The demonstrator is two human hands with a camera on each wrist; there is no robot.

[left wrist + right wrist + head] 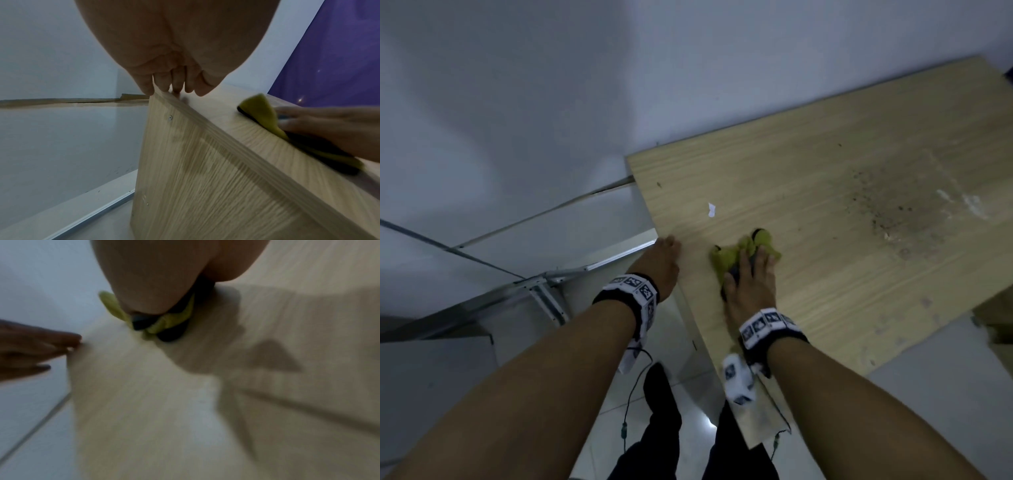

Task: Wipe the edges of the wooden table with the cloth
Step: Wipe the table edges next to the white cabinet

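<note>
The light wooden table [825, 164] fills the right of the head view. A crumpled yellow-green cloth [736, 255] with a dark underside lies on the tabletop near the left edge. My right hand [751, 284] presses flat on it, fingers spread and fairly straight. My left hand [662, 257] rests with straight fingers on the table's left edge, a short way left of the cloth. In the left wrist view its fingertips [174, 86] touch the edge of the table [205, 178], with the cloth [261, 112] beyond. The right wrist view is blurred: cloth [180, 313] under the palm.
A small white paper scrap [711, 209] lies on the tabletop beyond the cloth. A dusty, speckled patch [887, 205] marks the right half. A white wall stands behind, a metal frame [544, 291] leans at the left, and my legs [664, 411] stand on tiled floor.
</note>
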